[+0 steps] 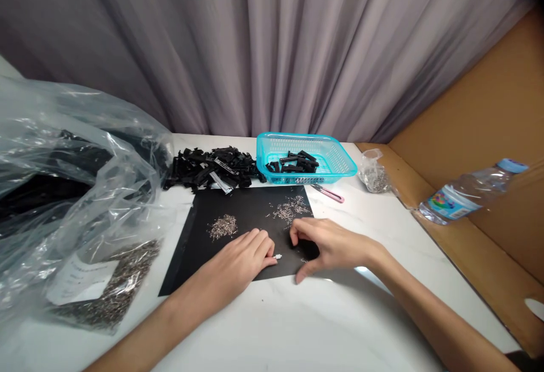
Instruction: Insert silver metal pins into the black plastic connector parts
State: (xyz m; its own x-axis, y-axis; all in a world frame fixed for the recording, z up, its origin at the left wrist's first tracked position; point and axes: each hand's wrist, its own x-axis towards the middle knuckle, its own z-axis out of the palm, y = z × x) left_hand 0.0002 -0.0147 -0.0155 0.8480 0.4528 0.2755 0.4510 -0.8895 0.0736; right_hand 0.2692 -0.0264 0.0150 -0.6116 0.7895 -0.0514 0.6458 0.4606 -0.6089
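Your left hand [249, 253] pinches a small white piece [278, 256] over the black sheet [250, 204], its tip pointing right toward your right hand [329, 241], whose thumb and fingers stand wide apart.

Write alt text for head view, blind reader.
A left hand holds a small white piece over a flat black sheet; the right hand curves open nearby. Two piles of tiny metallic pieces lie beyond, near loose black plastic parts and a turquoise plastic basket.

white piece [278, 257] — partly hidden by left hand [247, 254]; label print [83, 279] — blurred
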